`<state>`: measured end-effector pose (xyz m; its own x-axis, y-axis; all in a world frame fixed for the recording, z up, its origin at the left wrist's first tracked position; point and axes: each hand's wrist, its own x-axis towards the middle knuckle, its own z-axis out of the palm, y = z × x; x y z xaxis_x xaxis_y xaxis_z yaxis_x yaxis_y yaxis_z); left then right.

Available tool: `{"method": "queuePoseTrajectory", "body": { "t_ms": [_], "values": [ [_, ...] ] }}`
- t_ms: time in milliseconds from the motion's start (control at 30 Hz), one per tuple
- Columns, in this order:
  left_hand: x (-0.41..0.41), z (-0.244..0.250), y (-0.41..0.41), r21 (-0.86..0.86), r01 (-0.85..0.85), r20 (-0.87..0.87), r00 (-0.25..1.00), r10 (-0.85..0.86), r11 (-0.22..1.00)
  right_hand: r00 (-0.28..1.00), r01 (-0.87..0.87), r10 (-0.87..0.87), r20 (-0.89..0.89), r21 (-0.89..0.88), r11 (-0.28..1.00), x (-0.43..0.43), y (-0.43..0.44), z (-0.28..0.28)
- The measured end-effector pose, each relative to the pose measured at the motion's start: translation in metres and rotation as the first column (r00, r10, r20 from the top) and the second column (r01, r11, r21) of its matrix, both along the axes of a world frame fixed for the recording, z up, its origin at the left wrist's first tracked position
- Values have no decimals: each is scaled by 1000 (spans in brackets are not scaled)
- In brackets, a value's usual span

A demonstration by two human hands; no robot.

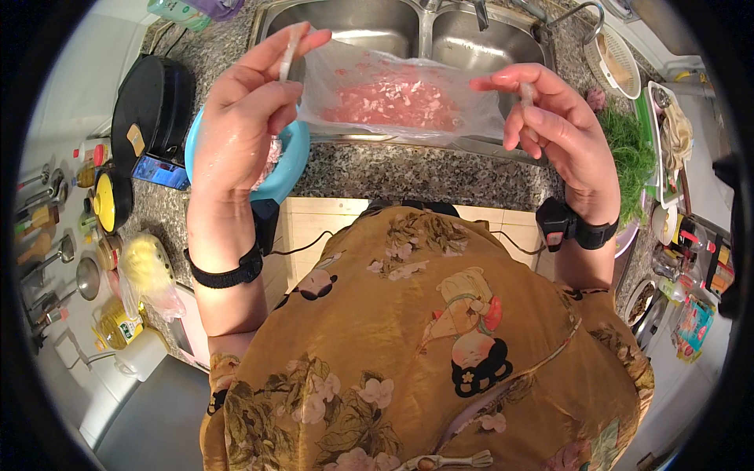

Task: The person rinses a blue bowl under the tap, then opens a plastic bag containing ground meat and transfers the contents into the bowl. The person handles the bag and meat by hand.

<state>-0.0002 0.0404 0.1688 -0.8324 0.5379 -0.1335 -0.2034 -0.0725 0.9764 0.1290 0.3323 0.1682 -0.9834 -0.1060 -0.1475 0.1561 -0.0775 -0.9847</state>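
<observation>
A translucent plastic bag [406, 103], smeared inside with pink minced meat, is stretched flat in front of the double sink. At its left end my left hand [253, 106] pinches a gathered edge between thumb and fingers. The other end is gripped by my right hand [548, 115], its wet index finger extended. Below and partly behind my left hand stands a blue plastic bowl [294, 159], with pale pink minced meat [274, 156] in it, mostly hidden by the hand and wrist.
Beyond the bag lies the stainless steel double sink [347, 23]. A black electric pan [150, 112], a phone [160, 172] and a yellow-lidded pot [106, 202] are at left. Green dill-like herbs [630, 153] and a white colander [612, 65] lie at right.
</observation>
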Motion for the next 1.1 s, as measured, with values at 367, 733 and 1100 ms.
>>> {"method": "queuePoseTrajectory", "body": {
  "t_ms": [367, 733, 1100],
  "values": [
    [10, 17, 28, 12, 53, -118, 992, -52, 999, 968, -36, 50, -248, 63, 997, -56, -40, 11],
    [0, 6, 39, -9, 48, -82, 995, -48, 999, 918, -299, 321, -233, 129, 946, -112, -81, 29],
    [-69, -22, 14, 223, 71, 226, 966, -122, 972, 942, -198, 279, -185, 364, 910, -133, -65, 7]
  ]
}}
